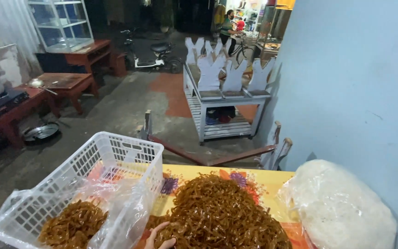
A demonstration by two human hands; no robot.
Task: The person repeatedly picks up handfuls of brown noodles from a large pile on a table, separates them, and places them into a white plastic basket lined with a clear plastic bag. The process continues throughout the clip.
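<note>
- A hand [160,239] was seen at the 6 o'clock edge of the view, its fingers [155,230] bent loosely and laid against the near side of a heap of brown strips [222,214]; whether anything was pinched between them could not be told, nor which of the two hands it was
- No second hand was caught in the view
- The heap was piled directly on a flowered yellow tablecloth [263,182], towards 5 o'clock, probably so that the strips could be scooped by the handful
- A white plastic basket [116,154] was set touching the heap at its 9 o'clock side, tilted and lined with a clear plastic bag [120,207]; the bag's mouth was left slack towards the heap, which kept the way in short
- A smaller lot of the same strips [72,226] was already held inside the bag, at 7 o'clock
- A bulging bag of white noodles [337,205] was rested at 4 o'clock against the blue wall [346,83], apart from the brown pile
- Beyond the table, at 12 o'clock, a white slatted bench [222,99] was stood on the concrete floor
</note>
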